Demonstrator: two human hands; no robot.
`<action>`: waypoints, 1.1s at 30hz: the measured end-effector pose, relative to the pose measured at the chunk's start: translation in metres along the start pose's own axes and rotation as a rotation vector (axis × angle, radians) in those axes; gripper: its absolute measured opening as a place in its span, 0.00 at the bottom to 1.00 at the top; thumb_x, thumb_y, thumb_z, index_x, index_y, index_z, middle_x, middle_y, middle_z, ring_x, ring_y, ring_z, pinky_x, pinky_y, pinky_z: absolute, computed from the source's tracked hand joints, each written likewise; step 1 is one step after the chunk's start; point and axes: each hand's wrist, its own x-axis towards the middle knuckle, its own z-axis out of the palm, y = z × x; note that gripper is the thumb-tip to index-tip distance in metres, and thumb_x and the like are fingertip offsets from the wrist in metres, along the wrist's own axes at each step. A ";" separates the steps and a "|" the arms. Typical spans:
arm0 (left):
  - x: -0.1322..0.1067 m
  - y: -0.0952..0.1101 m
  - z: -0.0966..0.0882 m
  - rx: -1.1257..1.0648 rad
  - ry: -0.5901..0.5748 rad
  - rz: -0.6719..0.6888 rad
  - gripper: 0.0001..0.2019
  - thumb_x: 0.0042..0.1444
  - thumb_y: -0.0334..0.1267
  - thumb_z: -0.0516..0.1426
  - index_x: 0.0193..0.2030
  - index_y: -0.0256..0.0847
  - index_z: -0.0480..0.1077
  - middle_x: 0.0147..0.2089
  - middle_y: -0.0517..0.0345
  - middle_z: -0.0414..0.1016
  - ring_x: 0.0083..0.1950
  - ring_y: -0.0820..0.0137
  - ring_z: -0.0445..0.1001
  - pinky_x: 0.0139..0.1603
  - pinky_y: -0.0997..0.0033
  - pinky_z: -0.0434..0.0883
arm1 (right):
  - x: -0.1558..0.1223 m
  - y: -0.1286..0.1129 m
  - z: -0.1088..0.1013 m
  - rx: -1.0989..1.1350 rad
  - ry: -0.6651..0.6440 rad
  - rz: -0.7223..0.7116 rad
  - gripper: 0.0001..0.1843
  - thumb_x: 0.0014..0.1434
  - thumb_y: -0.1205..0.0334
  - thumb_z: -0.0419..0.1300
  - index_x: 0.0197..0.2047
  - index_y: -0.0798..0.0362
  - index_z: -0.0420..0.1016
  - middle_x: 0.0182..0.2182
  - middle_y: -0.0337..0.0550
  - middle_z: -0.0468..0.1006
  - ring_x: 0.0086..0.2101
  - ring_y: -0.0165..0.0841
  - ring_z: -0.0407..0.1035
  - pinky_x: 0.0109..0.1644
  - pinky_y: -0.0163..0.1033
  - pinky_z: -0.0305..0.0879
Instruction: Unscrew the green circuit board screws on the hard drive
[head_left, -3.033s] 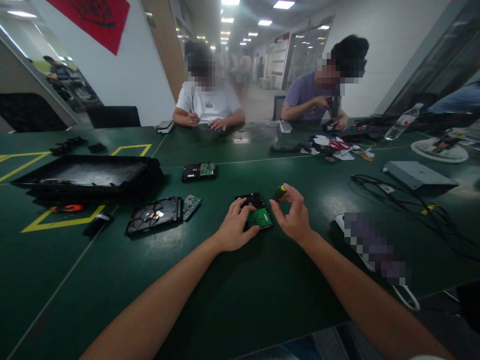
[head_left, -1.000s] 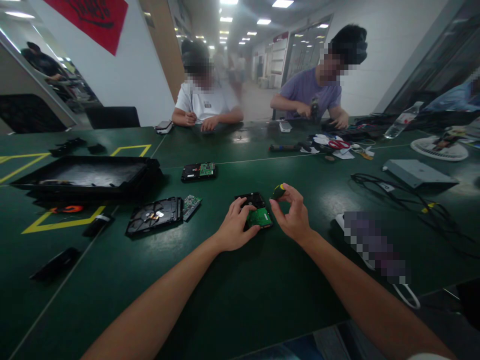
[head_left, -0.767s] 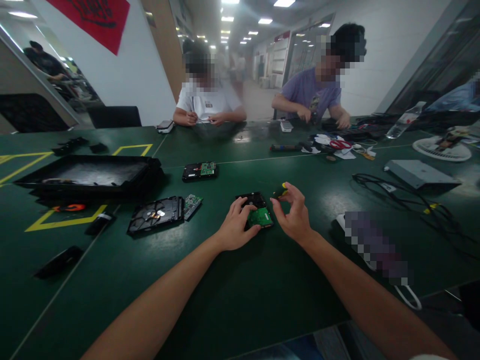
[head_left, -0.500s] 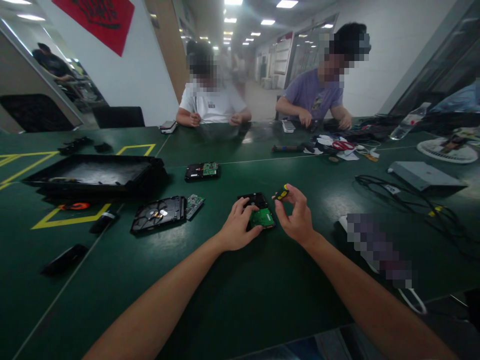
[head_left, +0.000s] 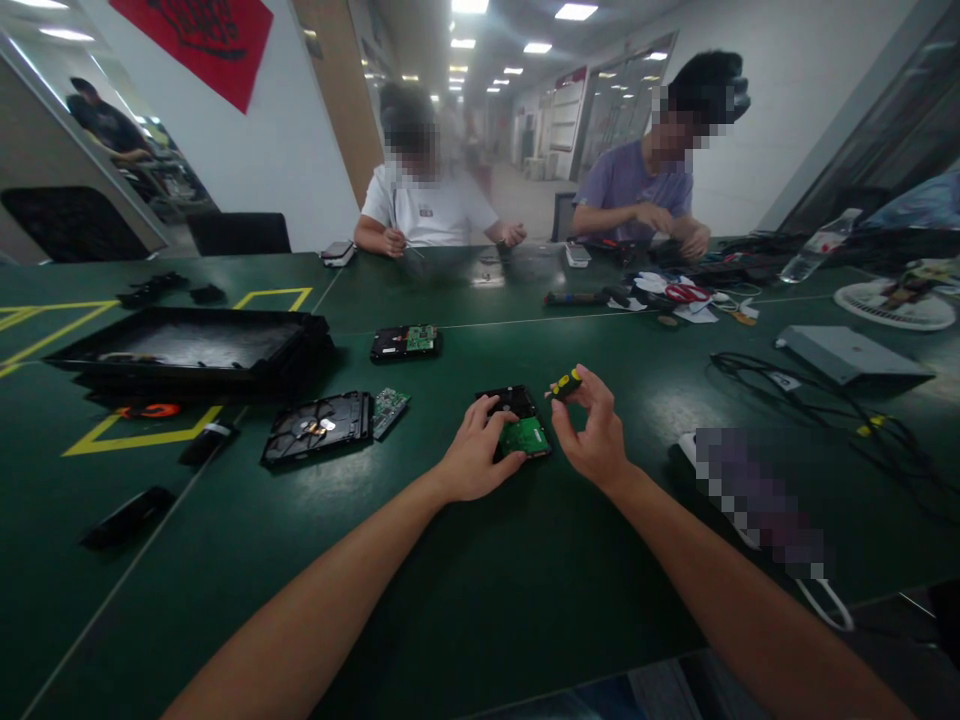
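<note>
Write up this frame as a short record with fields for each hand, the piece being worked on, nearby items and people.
Left hand: on the hard drive, fingers spread
Right hand: pinching a yellow-and-black tool; tip unclear
Piece: drive flat on the green table, green circuit board showing
Leftward: black casing, loose board
Rightward: cables, gray box
People opposite: one in white, one in purple

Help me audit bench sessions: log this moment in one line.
left grip: on black rectangular drive with green board | right grip: pinching yellow-black cylindrical handle
</note>
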 end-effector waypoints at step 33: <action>0.002 0.000 0.003 0.016 -0.004 0.009 0.28 0.64 0.49 0.62 0.67 0.45 0.63 0.77 0.40 0.50 0.80 0.42 0.43 0.75 0.33 0.54 | 0.001 0.002 -0.004 -0.008 -0.017 -0.012 0.38 0.69 0.63 0.62 0.76 0.44 0.50 0.61 0.54 0.76 0.42 0.39 0.82 0.49 0.50 0.84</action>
